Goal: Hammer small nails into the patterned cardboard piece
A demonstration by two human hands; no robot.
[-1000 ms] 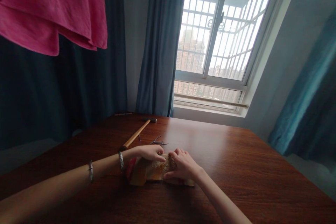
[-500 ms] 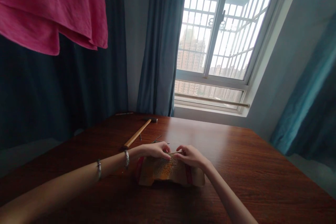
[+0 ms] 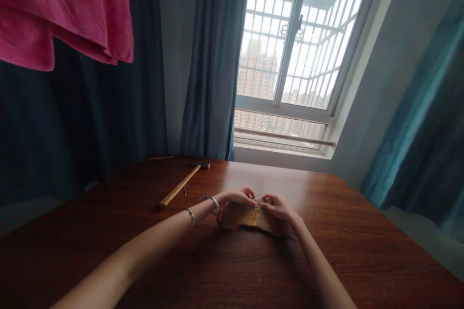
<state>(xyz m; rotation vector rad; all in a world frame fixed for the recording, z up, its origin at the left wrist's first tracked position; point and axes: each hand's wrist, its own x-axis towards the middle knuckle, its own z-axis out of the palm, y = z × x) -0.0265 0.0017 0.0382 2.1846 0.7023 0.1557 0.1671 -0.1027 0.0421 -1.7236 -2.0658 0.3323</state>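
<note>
A light wooden block point(image 3: 246, 216) pitted with many small holes, red at its ends, stands tilted on the dark wooden table point(image 3: 344, 231). My left hand point(image 3: 237, 196) curls over its top left edge. My right hand point(image 3: 278, 207) grips its top right edge with bent fingers. Something thin and dark lies between the fingertips along the top edge; I cannot make it out. Two bracelets sit on my left wrist.
A hammer point(image 3: 180, 186) with a pale wooden handle lies on the table to the left, head toward the wall. A few loose nails point(image 3: 203, 195) lie between it and my left wrist. Blue curtains flank a barred window; pink cloth hangs at upper left.
Both hands and the block have moved away from me toward the window side of the table. My right hand has slid from flat on the block's face up to its top edge.
</note>
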